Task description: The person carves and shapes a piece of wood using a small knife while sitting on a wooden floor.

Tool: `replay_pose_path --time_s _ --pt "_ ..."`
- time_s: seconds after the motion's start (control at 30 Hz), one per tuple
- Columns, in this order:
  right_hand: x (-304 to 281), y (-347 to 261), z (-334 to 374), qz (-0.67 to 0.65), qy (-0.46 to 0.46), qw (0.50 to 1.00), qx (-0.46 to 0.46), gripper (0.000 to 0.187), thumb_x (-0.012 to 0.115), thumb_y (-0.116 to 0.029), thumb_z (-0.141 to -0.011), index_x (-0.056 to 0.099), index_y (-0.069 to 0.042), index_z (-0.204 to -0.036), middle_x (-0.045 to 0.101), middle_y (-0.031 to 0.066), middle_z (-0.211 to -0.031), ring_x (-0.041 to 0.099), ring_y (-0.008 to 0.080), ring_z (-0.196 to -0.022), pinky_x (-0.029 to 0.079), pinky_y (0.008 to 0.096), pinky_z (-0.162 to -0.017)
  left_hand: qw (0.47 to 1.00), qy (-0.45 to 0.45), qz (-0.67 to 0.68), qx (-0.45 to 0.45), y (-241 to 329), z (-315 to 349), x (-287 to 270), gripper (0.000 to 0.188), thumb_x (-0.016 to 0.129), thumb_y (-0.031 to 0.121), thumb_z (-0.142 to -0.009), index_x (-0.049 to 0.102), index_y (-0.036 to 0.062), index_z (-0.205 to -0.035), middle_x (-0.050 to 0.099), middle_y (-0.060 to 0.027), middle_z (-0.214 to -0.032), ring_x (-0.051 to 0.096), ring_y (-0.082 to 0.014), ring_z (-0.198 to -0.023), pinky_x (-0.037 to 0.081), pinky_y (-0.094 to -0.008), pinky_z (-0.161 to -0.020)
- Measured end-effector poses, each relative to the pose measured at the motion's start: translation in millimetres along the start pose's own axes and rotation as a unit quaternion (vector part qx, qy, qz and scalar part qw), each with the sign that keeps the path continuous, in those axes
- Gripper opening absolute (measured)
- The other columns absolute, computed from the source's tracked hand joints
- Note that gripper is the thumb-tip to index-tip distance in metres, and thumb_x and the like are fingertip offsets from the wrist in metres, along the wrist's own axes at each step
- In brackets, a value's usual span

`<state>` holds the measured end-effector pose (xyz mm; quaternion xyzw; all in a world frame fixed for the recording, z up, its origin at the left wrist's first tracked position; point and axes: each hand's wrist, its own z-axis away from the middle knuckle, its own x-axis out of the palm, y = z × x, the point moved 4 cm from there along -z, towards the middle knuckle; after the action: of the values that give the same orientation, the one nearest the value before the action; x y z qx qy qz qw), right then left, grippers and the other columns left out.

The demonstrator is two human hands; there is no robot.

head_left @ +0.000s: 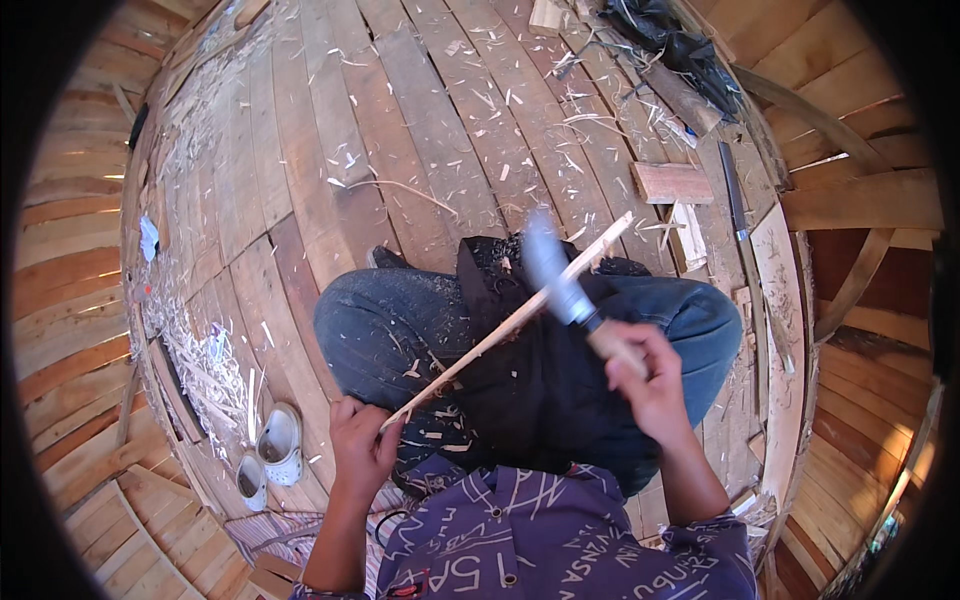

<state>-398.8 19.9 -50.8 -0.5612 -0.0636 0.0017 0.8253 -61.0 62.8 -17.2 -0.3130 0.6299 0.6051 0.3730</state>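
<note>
My left hand is closed round the near end of a long thin wooden stick. The stick slants up to the right across my lap, and small curls of wood cling near its far end. In my right hand is a knife with a pale handle and a broad blade, blurred toward its tip. The blade crosses the upper part of the stick; whether it touches the wood I cannot tell. Shavings lie on my dark trousers and on the black cloth between my crossed legs.
Shavings litter the plank floor, heaped thickly at the left. Pale clogs stand at the lower left. To the right lie a wood block, a long dark blade-like strip and a plank. Black plastic sits at the back right.
</note>
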Motion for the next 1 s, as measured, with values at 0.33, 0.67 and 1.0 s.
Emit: replay_pose_path --time_s 0.33,0.67,1.0 --pt "-12 1 12 0.010 0.175 0.984 -0.030 0.037 0.069 -0.007 -0.087 0.055 -0.001 -0.120 0.064 0.0082 -0.084 0.056 0.0057 -0.073 0.047 0.0243 -0.069 0.996 0.018 -0.063 0.058 4 -3 -6 0.012 0.069 0.001 -0.068 0.059 0.0028 -0.075 0.052 -0.0104 -0.069 0.048 -0.0302 -0.071 0.036 -0.0401 -0.065" --pt "-18 -1 38 0.104 0.119 0.985 -0.071 0.034 0.066 -0.004 -0.089 0.050 -0.001 -0.120 0.064 0.0113 -0.105 0.060 0.0123 -0.094 0.048 0.0280 -0.081 0.998 0.006 -0.036 0.058 -5 0 3 0.015 0.069 0.000 -0.067 0.059 0.0028 -0.077 0.052 -0.0121 -0.069 0.048 -0.0321 -0.065 0.038 -0.0415 -0.061" --pt "-11 -6 28 0.080 0.087 0.990 -0.080 0.031 0.063 -0.002 -0.091 0.053 -0.002 -0.120 0.064 0.0087 -0.107 0.060 0.0110 -0.090 0.047 0.0246 -0.076 0.996 -0.016 -0.041 0.074 -9 -3 5 0.013 0.069 0.002 -0.070 0.059 0.0031 -0.079 0.052 -0.0107 -0.069 0.049 -0.0303 -0.065 0.037 -0.0398 -0.062"
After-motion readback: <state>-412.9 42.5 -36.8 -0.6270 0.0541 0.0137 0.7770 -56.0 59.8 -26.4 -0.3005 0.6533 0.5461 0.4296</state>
